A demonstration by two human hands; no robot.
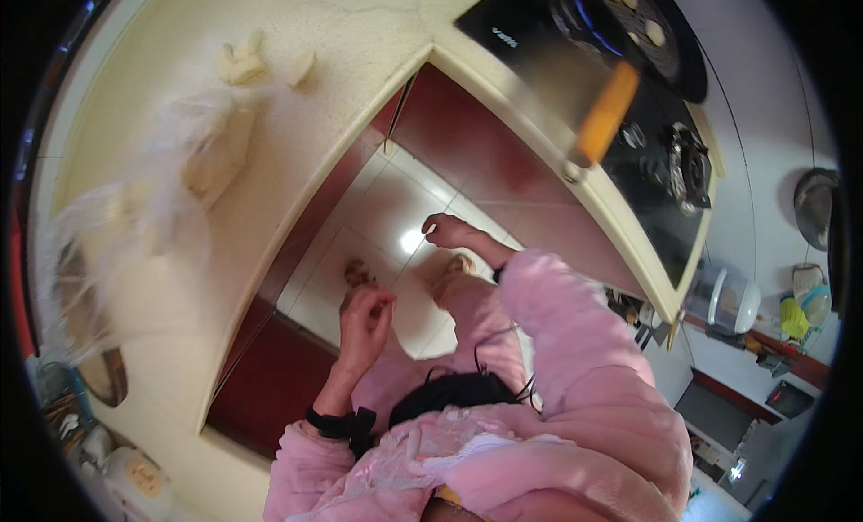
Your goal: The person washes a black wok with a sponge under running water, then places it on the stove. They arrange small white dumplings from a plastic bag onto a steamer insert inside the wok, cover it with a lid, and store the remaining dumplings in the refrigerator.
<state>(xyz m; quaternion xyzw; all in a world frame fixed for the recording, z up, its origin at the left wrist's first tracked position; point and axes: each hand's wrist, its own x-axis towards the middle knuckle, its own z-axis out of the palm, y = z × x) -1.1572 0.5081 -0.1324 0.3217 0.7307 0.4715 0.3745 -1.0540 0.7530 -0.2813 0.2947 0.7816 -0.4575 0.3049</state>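
My left hand (367, 323) hangs over the tiled floor near the counter's edge, its fingers curled and touching nothing I can make out. Out beyond my legs, my right hand (446, 230) is in the air with bent fingers, also with no object visible in it. A blurred cleaver-like blade with an orange wooden handle (607, 114) lies at the corner of the black gas stove (647, 232). Pale peeled pieces of food (243, 60) rest on the cream countertop (350, 23), beside crumpled clear plastic bags (195, 144).
A dark pan (681, 77) holding pale pieces stands over a blue flame on the stove. Dark red cabinet fronts (499, 158) run below the counter. A round wooden board (111, 380) sits at the left; a wok (814, 209) hangs on the wall.
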